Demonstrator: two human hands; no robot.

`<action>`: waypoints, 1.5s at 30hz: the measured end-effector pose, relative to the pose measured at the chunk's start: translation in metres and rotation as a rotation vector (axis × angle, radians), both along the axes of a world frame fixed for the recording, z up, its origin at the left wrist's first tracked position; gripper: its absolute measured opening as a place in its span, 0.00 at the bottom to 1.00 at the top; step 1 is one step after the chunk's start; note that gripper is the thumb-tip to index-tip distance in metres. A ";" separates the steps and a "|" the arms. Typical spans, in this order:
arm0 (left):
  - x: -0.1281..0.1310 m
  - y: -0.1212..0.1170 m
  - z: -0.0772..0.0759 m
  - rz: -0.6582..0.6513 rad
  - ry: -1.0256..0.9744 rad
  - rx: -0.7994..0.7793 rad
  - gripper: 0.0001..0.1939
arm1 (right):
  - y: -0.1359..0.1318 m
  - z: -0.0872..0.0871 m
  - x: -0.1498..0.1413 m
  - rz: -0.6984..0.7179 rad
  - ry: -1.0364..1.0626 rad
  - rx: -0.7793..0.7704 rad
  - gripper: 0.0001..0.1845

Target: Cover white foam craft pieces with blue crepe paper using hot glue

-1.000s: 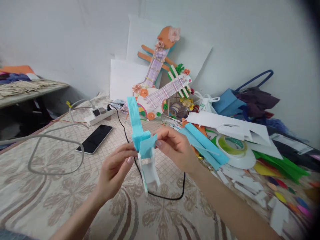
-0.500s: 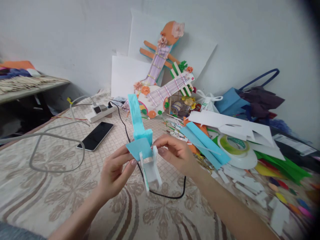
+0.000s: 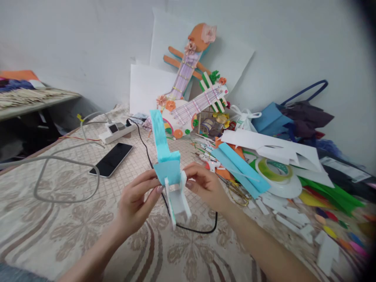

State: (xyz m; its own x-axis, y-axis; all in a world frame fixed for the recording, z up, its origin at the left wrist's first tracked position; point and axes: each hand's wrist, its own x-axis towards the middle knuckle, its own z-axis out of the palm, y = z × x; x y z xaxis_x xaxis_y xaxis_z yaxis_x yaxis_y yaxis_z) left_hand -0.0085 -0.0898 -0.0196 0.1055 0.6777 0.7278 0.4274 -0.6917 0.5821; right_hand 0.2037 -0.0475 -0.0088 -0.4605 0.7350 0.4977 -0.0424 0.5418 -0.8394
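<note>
Between my hands, above the table, is a small white foam-board piece (image 3: pixel 178 199) with two curved side walls and an open channel. Light blue crepe paper (image 3: pixel 167 171) covers its upper part, and a long loose strip of it stands up and away from me. My left hand (image 3: pixel 140 196) pinches the left side, thumb and fingers at the paper's lower left edge. Thumb and forefinger of my right hand (image 3: pixel 202 184) are closed on the top of the right side wall. The fingertips partly hide the edges they grip.
A phone (image 3: pixel 111 159), a power strip (image 3: pixel 117 134) and looping grey cable lie left. Two decorated cardboard instruments (image 3: pixel 188 74) lean against the wall behind. Blue paper (image 3: pixel 242 170), a tape roll (image 3: pixel 274 170), scissors (image 3: pixel 237 192), a glue gun (image 3: pixel 210 164) and white scraps crowd the right.
The blue paper flap has swung right and now lies across between the side walls. My right hand has shifted slightly right and down. The left hand still grips the piece.
</note>
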 end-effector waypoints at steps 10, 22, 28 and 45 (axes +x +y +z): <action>0.004 -0.002 0.001 0.036 0.082 0.052 0.09 | -0.001 -0.003 -0.002 0.026 -0.023 -0.013 0.11; 0.006 -0.002 -0.001 0.020 0.086 0.054 0.11 | 0.010 0.005 0.002 0.085 -0.071 0.102 0.07; 0.007 -0.003 0.002 -0.004 0.086 0.062 0.11 | 0.015 0.007 0.003 0.124 -0.109 0.138 0.09; 0.007 -0.003 0.002 -0.002 0.087 0.042 0.10 | 0.018 0.014 0.003 0.140 -0.139 0.221 0.08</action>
